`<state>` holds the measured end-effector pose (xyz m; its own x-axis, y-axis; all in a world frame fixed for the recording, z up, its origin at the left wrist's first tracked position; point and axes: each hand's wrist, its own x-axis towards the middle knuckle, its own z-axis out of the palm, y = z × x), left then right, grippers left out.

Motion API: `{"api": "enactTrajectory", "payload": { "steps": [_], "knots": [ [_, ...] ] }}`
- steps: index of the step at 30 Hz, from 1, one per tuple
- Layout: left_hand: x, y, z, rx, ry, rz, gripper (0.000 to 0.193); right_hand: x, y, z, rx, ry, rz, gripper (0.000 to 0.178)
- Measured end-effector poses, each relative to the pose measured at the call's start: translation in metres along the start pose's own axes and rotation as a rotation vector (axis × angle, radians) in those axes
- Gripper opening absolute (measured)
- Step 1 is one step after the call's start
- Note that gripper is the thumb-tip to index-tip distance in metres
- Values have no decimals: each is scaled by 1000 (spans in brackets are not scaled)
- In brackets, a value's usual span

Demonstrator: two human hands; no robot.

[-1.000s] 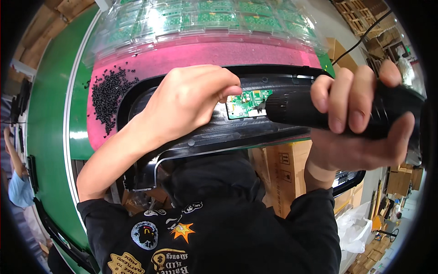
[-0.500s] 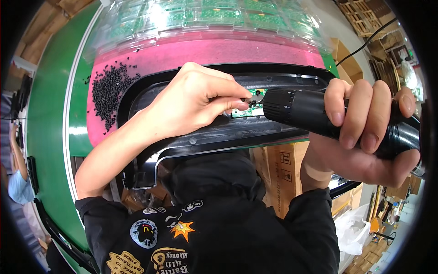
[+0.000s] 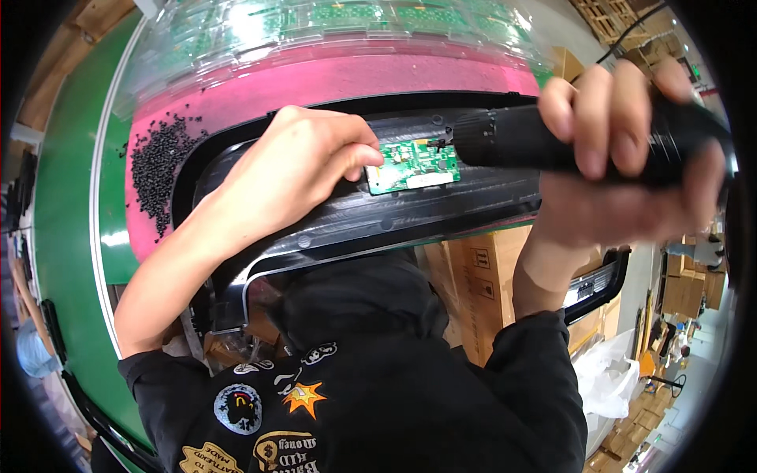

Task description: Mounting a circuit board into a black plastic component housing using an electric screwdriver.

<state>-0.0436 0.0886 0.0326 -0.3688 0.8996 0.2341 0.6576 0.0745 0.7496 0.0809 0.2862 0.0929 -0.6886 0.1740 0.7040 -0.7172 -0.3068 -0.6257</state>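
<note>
The powered screwdriver point(image 3: 552, 142) has swung in toward the upper right corner of the small green circuit board point(image 3: 413, 165) since half a second ago, and the left hand point(image 3: 296, 169) has drawn back to the board's left edge. The board lies flat in a recess of the long black plastic housing point(image 3: 378, 225), which rests on a pink mat point(image 3: 331, 83) beside a heap of small black screws point(image 3: 158, 162). Thin and light, the board looks stiff but fragile, best pinched by its bare edges, clear of the components. The left hand is curled, its fingertips point(image 3: 371, 154) pressing that edge. The right hand point(image 3: 631, 142), blurred, appears wrapped fully round the driver's black barrel.
</note>
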Motion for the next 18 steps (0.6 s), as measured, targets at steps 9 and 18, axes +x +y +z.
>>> {"api": "enactTrajectory", "payload": {
  "steps": [9,18],
  "knots": [
    [1,4,-3,193,-104,-10,25,1,23,-37,-252,114,167,30],
    [0,-1,-1,179,-156,96,20,2,38,-39,-252,160,209,29]
  ]
}}
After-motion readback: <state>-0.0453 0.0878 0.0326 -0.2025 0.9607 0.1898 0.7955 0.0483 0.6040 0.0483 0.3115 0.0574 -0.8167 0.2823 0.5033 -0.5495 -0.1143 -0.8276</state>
